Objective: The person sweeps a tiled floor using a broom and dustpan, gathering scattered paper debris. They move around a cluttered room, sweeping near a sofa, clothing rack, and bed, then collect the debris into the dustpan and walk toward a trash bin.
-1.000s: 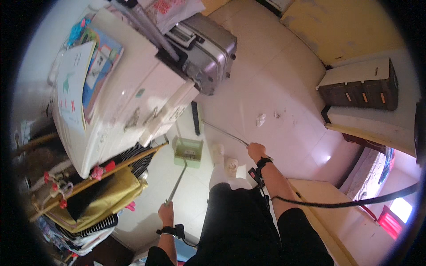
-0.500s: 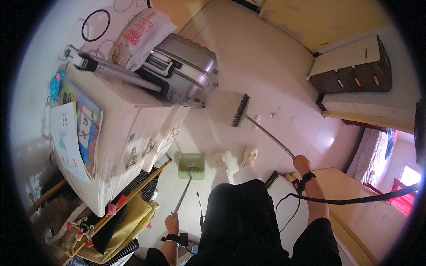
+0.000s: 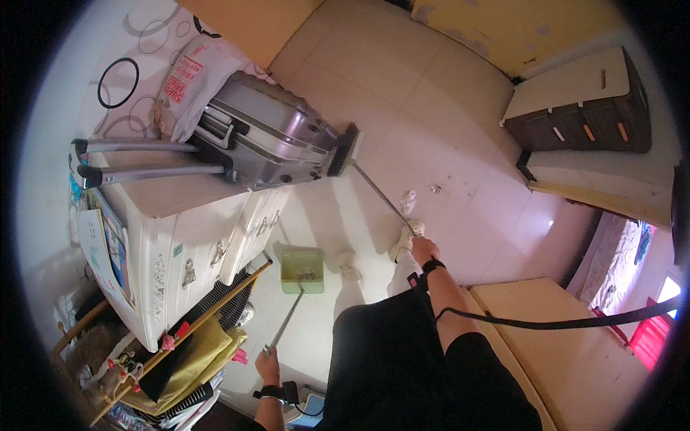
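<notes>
A long-handled broom [image 3: 383, 195] is gripped near the top of its stick by my right hand [image 3: 425, 249]. Its dark bristle head [image 3: 344, 151] is at the corner of the silver suitcase [image 3: 277, 129]; whether they touch I cannot tell. My left hand [image 3: 268, 368] is closed round the handle of a green dustpan [image 3: 302, 271], which rests on the floor left of my feet. Some small debris lies in the pan. Crumpled white scraps [image 3: 408, 202] and a small pile of litter [image 3: 435, 189] lie on the floor ahead of my right foot.
A white chest of drawers [image 3: 183, 230] stands at the left, the suitcase beyond it with a plastic bag [image 3: 194, 86] on top. Clothes and a wooden pole [image 3: 215, 305] crowd the lower left. A dark cabinet [image 3: 582, 118] is at far right. A black cable [image 3: 560, 322] crosses my right arm.
The broom has swung left, its head going from open floor to the suitcase's corner. My right hand has come left and closer to my body. The dustpan stays on the floor.
</notes>
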`<action>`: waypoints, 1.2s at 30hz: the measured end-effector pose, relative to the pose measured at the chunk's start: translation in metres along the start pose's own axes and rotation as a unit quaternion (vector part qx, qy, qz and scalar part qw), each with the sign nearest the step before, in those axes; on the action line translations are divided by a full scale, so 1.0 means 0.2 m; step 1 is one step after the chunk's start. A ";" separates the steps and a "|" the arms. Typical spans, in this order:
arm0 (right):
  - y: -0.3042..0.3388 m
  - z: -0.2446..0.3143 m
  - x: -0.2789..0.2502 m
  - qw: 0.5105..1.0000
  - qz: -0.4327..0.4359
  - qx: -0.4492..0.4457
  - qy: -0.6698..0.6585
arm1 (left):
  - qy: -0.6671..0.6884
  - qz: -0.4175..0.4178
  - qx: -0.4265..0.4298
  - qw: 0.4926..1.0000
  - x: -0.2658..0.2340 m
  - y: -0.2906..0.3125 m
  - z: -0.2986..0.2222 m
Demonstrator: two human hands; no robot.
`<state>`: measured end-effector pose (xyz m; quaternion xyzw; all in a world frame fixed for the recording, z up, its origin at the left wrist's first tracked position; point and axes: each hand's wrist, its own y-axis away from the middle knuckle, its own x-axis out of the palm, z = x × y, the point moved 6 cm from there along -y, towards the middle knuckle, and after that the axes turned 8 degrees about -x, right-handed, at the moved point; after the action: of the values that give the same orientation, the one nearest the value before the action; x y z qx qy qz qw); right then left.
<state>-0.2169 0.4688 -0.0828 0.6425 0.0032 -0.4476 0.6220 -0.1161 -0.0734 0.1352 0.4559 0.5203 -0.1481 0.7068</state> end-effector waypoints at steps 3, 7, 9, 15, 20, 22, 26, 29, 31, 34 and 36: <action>0.05 -0.38 -0.14 0.997 0.033 -0.019 0.061 | 0.028 -0.019 -0.018 0.999 -0.07 0.10 -0.16; 0.23 -0.91 -0.42 0.995 0.016 0.033 0.095 | 0.127 -0.005 -0.011 0.992 -0.08 0.22 -0.36; 0.33 -1.13 -0.59 0.992 0.006 0.103 0.077 | 0.154 0.012 -0.037 0.987 -0.04 0.24 -0.44; 0.32 -1.23 -1.04 0.997 -0.046 0.058 0.034 | 0.302 0.106 -0.143 0.937 0.11 0.29 -0.65; -0.23 -0.79 -1.19 0.988 -0.116 -0.098 0.022 | 0.221 0.075 -0.094 0.968 0.03 0.36 -0.93; -0.48 -0.58 -1.20 0.982 -0.136 -0.128 -0.024 | 0.194 0.061 -0.086 0.975 0.01 0.40 -1.04; -0.87 -0.37 -1.14 0.977 -0.098 -0.057 -0.179 | 0.198 0.053 -0.127 0.970 -0.01 0.47 -1.13; -0.97 -0.46 -1.03 0.981 -0.084 -0.012 -0.172 | 0.260 0.085 -0.105 0.956 0.01 0.47 -1.15; -0.94 -0.67 -0.91 0.985 -0.062 0.000 -0.163 | 0.215 0.042 -0.061 0.974 -0.01 0.43 -1.16; -0.69 -1.09 -0.61 0.996 0.001 0.014 -0.088 | 0.074 0.053 -0.049 0.995 0.02 0.37 -1.20; -0.42 -1.35 -0.41 0.994 0.059 0.012 -0.090 | 0.050 0.062 -0.026 0.996 0.03 0.35 -1.28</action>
<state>-0.1594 0.7488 -0.1503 0.6060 -0.0965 -0.4662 0.6372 -0.2187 0.1708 0.1538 0.4759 0.5291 -0.0673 0.6993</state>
